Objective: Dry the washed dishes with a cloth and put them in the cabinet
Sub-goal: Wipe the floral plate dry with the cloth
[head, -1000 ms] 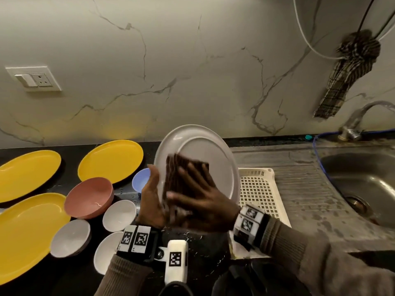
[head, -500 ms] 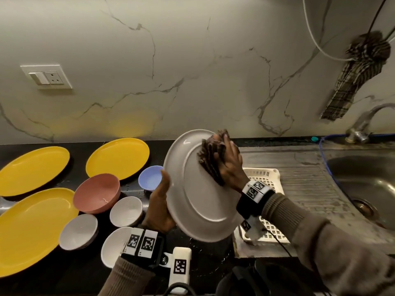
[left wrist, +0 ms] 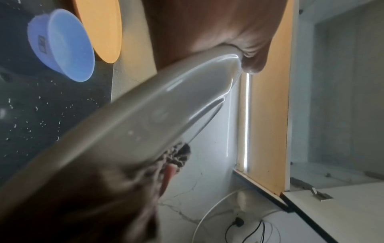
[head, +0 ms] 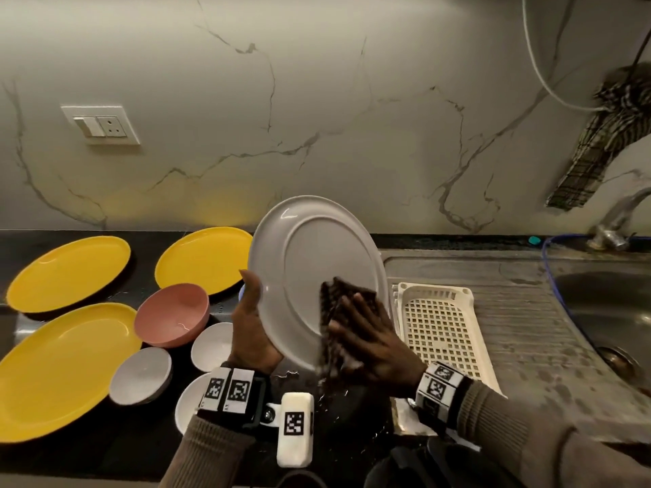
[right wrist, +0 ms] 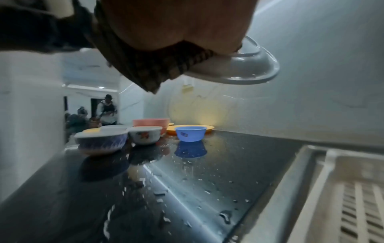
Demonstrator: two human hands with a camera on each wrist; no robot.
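Note:
A grey plate [head: 310, 262] stands tilted on edge above the black counter, its underside toward me. My left hand [head: 252, 322] grips its left rim, thumb on the near face. My right hand [head: 366, 332] presses a dark brown cloth [head: 334, 311] flat against the plate's lower right part, fingers spread. In the left wrist view the plate [left wrist: 145, 118] fills the middle with the cloth [left wrist: 176, 156] at its lower edge. In the right wrist view the cloth [right wrist: 149, 65] hangs under my palm against the plate [right wrist: 245, 69].
On the wet counter [head: 105, 449] lie yellow plates [head: 63, 368], a pink bowl [head: 172, 318], several white bowls [head: 141, 375] and a blue bowl [right wrist: 190, 133]. A white perforated tray [head: 440, 322] sits on the drainboard, the steel sink [head: 609, 311] right. A checked towel [head: 606, 135] hangs on the wall.
My right hand has slid the cloth from the plate's upper right edge down to its lower right part. The plate has tipped more upright in my left hand.

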